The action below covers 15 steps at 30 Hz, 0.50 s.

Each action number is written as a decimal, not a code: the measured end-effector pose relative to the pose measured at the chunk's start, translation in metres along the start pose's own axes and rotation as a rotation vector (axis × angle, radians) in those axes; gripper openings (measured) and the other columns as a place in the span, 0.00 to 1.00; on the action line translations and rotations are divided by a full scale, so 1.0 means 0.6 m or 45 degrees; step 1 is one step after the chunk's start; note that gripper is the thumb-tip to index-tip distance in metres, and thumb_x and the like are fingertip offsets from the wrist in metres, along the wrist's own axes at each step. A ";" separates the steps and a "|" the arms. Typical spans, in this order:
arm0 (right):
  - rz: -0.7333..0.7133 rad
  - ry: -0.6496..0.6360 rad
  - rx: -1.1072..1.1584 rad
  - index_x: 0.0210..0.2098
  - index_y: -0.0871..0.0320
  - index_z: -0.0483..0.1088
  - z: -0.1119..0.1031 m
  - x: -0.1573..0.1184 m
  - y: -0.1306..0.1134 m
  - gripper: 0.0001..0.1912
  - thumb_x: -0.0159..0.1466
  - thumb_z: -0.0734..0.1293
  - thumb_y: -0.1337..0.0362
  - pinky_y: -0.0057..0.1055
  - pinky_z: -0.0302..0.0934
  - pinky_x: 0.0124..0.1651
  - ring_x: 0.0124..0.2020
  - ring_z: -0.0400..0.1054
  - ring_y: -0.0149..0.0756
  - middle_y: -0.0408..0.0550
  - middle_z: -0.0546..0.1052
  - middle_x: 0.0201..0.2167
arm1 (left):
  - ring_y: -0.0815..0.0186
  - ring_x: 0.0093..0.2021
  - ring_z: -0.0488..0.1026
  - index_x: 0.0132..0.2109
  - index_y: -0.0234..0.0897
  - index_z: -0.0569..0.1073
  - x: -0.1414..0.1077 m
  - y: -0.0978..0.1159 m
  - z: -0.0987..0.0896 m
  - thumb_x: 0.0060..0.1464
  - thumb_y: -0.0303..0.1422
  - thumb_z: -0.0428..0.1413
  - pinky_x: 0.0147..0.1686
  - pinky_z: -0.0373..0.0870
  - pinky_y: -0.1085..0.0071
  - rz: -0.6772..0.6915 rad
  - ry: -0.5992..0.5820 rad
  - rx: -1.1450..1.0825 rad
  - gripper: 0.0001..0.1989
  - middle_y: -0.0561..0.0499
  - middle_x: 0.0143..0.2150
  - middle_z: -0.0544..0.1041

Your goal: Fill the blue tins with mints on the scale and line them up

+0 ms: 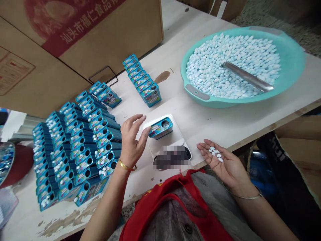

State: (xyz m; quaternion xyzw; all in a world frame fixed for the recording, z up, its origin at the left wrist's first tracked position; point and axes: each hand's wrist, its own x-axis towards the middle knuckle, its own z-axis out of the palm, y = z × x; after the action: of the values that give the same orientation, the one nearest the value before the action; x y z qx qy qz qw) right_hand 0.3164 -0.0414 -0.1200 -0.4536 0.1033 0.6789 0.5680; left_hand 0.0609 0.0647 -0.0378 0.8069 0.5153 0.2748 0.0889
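On a white digital scale (pixel 180 134) stands one blue candy box (pixel 158 131), with pale candies showing in its round opening. My left hand (pixel 132 140) is beside that box, thumb and fingers apart. Its thumb tip is at the box's left end; whether it touches I cannot tell. My right hand (pixel 227 164) lies palm up near the table's front edge, cupping several white oval candies (pixel 215 153). The scale's lower part is blurred out.
At the right, a turquoise basin (pixel 292 63) holds many candies and a metal scoop (pixel 248 77). Rows of blue boxes (pixel 82 144) fill the left, some with candies on top. A shorter row (pixel 141 78) stands behind the scale. Cardboard cartons (pixel 120 36) line the back.
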 end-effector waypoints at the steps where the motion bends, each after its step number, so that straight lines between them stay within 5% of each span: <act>1: 0.001 0.000 -0.001 0.40 0.64 0.74 0.001 -0.001 0.000 0.12 0.60 0.61 0.71 0.28 0.69 0.45 0.44 0.74 0.38 0.55 0.80 0.38 | 0.62 0.54 0.65 0.52 0.40 0.67 0.001 0.002 0.002 0.59 0.37 0.51 0.54 0.60 0.61 0.012 -0.013 -0.001 0.15 0.46 0.52 0.70; 5: 0.017 -0.003 0.030 0.39 0.64 0.74 0.006 -0.002 0.004 0.11 0.59 0.62 0.71 0.28 0.70 0.45 0.42 0.74 0.38 0.54 0.80 0.37 | 0.58 0.53 0.64 0.55 0.38 0.64 0.009 0.019 0.007 0.55 0.41 0.54 0.50 0.60 0.59 0.112 -0.196 0.076 0.23 0.43 0.53 0.68; 9: 0.068 -0.007 0.059 0.38 0.65 0.75 0.006 0.003 0.009 0.10 0.55 0.67 0.70 0.28 0.71 0.42 0.41 0.75 0.40 0.56 0.80 0.37 | 0.59 0.42 0.66 0.52 0.36 0.65 0.040 0.028 0.009 0.57 0.37 0.52 0.40 0.60 0.62 0.170 -0.435 0.254 0.17 0.45 0.43 0.72; 15: 0.076 -0.078 0.049 0.37 0.63 0.76 0.007 0.009 0.012 0.14 0.49 0.72 0.69 0.27 0.71 0.43 0.42 0.75 0.41 0.55 0.80 0.38 | 0.58 0.46 0.66 0.50 0.37 0.65 0.128 -0.023 0.040 0.55 0.36 0.53 0.40 0.58 0.63 0.116 -0.233 0.350 0.16 0.46 0.45 0.71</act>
State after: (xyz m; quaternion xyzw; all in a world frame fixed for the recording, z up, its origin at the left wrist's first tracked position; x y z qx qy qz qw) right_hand 0.3082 -0.0373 -0.1247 -0.4184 0.1122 0.7069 0.5591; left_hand 0.0872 0.1418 -0.0371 0.8556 0.5007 0.1310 0.0118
